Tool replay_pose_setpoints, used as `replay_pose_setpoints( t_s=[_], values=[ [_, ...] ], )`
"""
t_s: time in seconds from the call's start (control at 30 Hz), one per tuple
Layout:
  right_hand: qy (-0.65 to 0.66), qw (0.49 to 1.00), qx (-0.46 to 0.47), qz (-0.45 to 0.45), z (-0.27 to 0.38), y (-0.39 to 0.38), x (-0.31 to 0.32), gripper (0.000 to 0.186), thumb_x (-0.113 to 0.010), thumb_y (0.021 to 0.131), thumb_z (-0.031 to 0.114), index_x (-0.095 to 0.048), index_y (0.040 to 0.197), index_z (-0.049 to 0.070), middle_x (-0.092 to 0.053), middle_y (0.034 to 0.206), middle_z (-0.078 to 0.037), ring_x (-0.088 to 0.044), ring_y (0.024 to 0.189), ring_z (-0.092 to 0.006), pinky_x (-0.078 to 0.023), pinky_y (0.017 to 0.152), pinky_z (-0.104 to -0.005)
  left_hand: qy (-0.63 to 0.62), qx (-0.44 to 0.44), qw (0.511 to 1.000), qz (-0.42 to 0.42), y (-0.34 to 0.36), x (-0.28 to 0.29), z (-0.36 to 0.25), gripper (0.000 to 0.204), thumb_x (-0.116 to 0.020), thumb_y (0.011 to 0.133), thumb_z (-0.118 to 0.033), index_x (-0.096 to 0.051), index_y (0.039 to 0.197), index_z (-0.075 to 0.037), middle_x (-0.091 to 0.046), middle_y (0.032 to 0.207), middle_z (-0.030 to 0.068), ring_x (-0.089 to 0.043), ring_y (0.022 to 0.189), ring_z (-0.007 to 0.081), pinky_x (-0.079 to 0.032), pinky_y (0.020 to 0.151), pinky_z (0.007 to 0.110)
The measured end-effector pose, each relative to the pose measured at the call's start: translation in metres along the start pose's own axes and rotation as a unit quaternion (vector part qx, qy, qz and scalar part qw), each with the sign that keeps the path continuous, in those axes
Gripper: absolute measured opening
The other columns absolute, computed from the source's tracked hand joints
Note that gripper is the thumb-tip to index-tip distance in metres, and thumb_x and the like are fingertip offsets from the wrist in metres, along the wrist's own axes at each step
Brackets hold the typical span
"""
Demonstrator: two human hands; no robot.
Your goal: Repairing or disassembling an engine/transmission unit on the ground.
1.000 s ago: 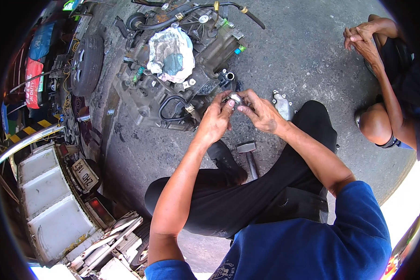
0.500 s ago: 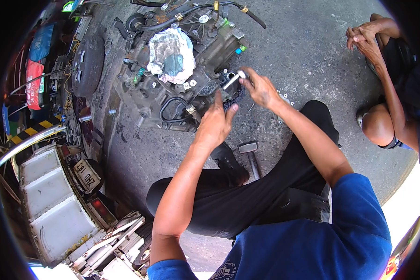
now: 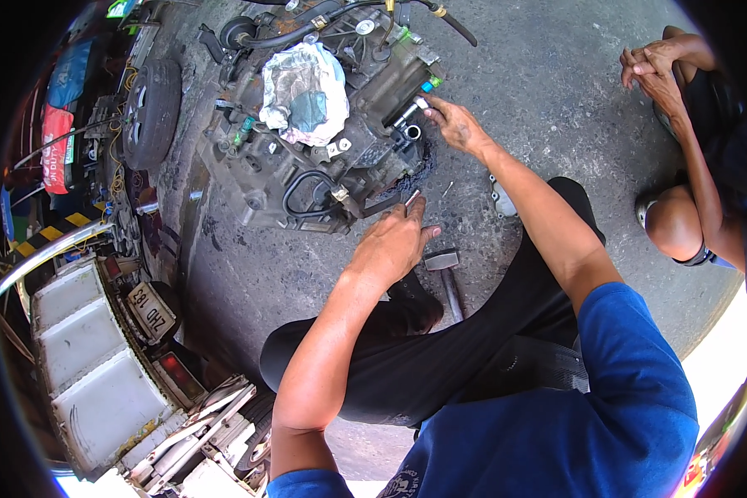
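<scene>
A grimy metal gearbox (image 3: 365, 149) lies on the concrete ahead of me. My right hand (image 3: 458, 126) is closed around the pale end of a silver ratchet wrench (image 3: 407, 113), whose other end meets the gearbox's right side beside a round metal opening. My left hand (image 3: 390, 242) is at the near edge of the gearbox, its fingers stretched forward over a dark bar (image 3: 382, 207) and its thumb apart. By the index fingertip a short bright metal end shows; what it belongs to is unclear. On top of the gearbox sits a crumpled, stained white wrapping (image 3: 305, 93).
A hammer (image 3: 446, 274) lies near my boot. Beside my right forearm there is a metal part (image 3: 502, 199) on the floor. A person with clasped hands (image 3: 651, 68) sits at right. A tyre (image 3: 154, 114) and a white vehicle tail (image 3: 104, 357) stand at left.
My right hand has moved slightly up and away with the wrench, which now points differently. My left hand has drawn back towards me and a little right.
</scene>
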State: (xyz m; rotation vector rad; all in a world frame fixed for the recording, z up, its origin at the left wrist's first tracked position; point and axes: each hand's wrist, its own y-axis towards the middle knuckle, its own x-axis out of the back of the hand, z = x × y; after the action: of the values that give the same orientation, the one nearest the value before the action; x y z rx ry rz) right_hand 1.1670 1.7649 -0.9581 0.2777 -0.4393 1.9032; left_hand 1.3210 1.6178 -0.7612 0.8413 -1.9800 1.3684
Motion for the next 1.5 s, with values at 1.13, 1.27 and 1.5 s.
replay_pose_setpoints(
  t_s=[1.13,1.27,1.5],
  values=[
    [0.131,0.986,-0.096,0.047,0.013,0.013,-0.001,0.051,-0.046,0.1,0.041,-0.054,0.13,0.001,-0.066,0.11,-0.018,-0.062,0.086,-0.0241,-0.05,0.081,-0.038,0.039,-0.045,0.998,-0.015,-0.002,-0.002,0.0,0.061,-0.053,0.095,-0.038,-0.038,0.142,-0.001,-0.057,0.113,0.0309,-0.06,0.103,0.0443,-0.049,0.089,0.047],
    [-0.108,0.988,-0.09,0.059,0.025,0.03,0.007,0.051,-0.044,0.1,0.041,-0.057,0.121,-0.004,-0.067,0.091,-0.024,-0.065,0.085,-0.0406,-0.049,0.08,-0.044,0.035,-0.043,0.998,0.0,-0.003,-0.003,-0.001,0.061,-0.053,0.095,-0.037,-0.039,0.142,0.0,-0.057,0.113,0.0304,-0.059,0.105,0.0432,-0.048,0.091,0.046],
    [-0.052,0.998,-0.012,0.024,0.011,0.019,0.0,0.043,-0.042,0.101,0.035,-0.06,0.109,-0.002,-0.067,0.095,-0.026,-0.063,0.096,-0.0426,-0.047,0.081,-0.0501,0.052,-0.053,0.997,0.002,0.001,-0.001,-0.002,0.062,-0.053,0.095,-0.038,-0.038,0.141,0.002,-0.056,0.116,0.0323,-0.059,0.106,0.0443,-0.048,0.091,0.047]
  ],
)
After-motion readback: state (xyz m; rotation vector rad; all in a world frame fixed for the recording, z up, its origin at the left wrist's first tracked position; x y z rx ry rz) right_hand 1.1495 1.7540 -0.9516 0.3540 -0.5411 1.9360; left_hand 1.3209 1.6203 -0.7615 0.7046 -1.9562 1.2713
